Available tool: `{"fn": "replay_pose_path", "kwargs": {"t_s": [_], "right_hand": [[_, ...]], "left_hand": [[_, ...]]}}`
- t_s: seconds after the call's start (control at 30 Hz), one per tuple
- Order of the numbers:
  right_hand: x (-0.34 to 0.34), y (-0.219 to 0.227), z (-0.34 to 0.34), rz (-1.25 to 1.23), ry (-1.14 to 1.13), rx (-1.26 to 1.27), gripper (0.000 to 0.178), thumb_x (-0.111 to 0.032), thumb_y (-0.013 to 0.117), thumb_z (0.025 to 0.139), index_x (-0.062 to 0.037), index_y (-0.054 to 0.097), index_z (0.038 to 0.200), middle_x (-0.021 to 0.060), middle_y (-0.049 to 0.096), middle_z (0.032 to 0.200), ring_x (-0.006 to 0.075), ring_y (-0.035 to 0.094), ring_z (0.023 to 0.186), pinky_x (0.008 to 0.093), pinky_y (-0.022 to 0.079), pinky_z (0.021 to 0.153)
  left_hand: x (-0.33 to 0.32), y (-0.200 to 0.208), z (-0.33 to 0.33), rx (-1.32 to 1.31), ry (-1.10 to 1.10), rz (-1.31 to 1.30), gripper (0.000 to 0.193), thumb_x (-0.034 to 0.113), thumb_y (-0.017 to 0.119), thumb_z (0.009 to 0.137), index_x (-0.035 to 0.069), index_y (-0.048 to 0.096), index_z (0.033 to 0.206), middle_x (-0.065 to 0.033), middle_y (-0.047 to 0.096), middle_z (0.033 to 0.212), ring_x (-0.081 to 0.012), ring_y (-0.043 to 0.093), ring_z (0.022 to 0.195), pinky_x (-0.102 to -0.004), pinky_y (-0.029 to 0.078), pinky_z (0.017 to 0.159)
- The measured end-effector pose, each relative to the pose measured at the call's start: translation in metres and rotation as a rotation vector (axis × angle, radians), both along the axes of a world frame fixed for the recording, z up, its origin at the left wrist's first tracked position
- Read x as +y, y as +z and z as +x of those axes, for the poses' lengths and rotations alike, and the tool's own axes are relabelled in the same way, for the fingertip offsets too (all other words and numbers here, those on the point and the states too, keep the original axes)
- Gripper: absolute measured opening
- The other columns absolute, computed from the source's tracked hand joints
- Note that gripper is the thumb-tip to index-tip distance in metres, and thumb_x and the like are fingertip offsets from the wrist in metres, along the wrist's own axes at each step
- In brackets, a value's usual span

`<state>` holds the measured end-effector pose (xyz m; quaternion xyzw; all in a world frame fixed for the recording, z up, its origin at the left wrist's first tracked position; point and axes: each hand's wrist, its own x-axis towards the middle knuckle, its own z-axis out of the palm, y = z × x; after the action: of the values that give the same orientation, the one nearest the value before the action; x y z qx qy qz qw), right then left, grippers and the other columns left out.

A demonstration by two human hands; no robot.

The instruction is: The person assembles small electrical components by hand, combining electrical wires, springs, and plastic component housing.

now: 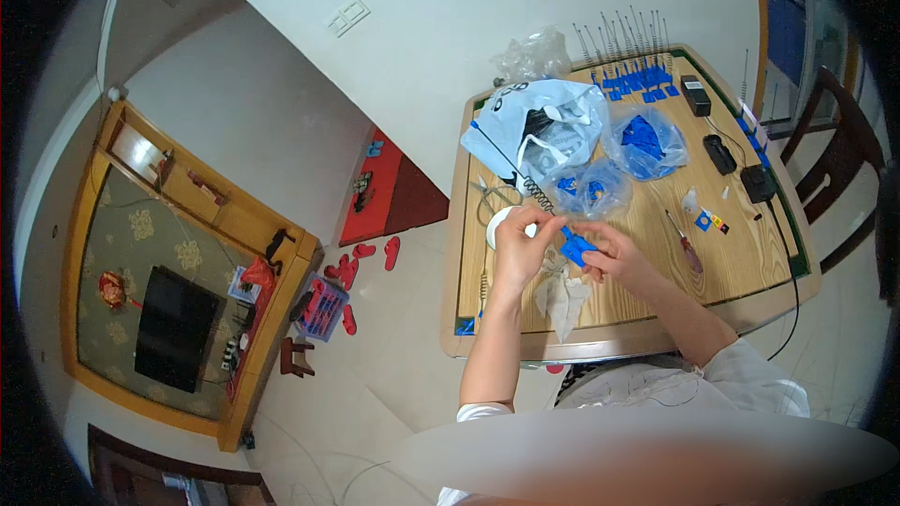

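Note:
Above the near part of the wooden table (637, 295), my two hands meet on one piece: a dark thin rod (497, 152) with a coiled spring section and a blue tip, joined to a flat blue plastic part (577, 249). My left hand (521, 245) pinches it just below the coil. In my right hand (617, 258) the fingers and thumb grip the blue plastic part. Beside my left hand are a white round object (500, 228), partly hidden, and scissors (497, 197). Crumpled white paper (562, 300) lies below my hands.
Several similar spring rods (637, 70) with blue bases stand at the far edge. Plastic bags (647, 145) hold blue parts; a light-blue bag (534, 126) lies at left. To the right are a screwdriver (689, 248), a small tube (717, 220), black adapters (757, 185) with cords and a chair (839, 145).

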<state>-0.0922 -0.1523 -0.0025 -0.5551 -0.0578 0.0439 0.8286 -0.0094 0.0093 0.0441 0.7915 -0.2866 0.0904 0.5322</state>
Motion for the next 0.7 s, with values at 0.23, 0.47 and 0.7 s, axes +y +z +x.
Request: {"fn": "replay_pose_path", "kwargs": {"t_s": [0.23,0.47,0.7], "right_hand": [[-0.142,-0.061,-0.006,-0.498,-1.069,-0.154,0.026,-0.005,0.06,0.077,-0.0068,0.055,0.102,0.0024,0.055,0.077,0.0112,0.053,0.07,0.0241,0.044,0.062],[-0.212,-0.101,0.01,-1.433,-0.909,-0.301,0.039,-0.015,0.07,0.064,-0.0055,0.056,0.099,0.0111,0.055,0.093,0.0288,0.053,0.086,0.0371,0.043,0.075],[-0.205,-0.107,0.034,-1.301,-0.795,-0.242,0.033,-0.012,0.068,0.066,-0.0037,0.054,0.095,0.0124,0.055,0.08,0.0289,0.055,0.078,0.0361,0.043,0.069]], "left_hand": [[-0.011,0.025,-0.017,-0.157,0.003,0.083,0.014,0.009,0.072,0.067,0.002,0.061,0.065,-0.0064,0.057,0.064,-0.0201,0.05,0.065,-0.0314,0.038,0.062],[-0.023,0.029,-0.024,-0.163,-0.01,0.07,0.015,0.007,0.072,0.066,0.0,0.059,0.065,-0.0073,0.057,0.065,-0.0209,0.051,0.066,-0.0303,0.04,0.063],[-0.019,0.025,-0.023,-0.186,-0.037,0.065,0.019,0.009,0.074,0.066,0.001,0.057,0.063,-0.006,0.056,0.064,-0.0205,0.052,0.066,-0.0304,0.039,0.062]]}}
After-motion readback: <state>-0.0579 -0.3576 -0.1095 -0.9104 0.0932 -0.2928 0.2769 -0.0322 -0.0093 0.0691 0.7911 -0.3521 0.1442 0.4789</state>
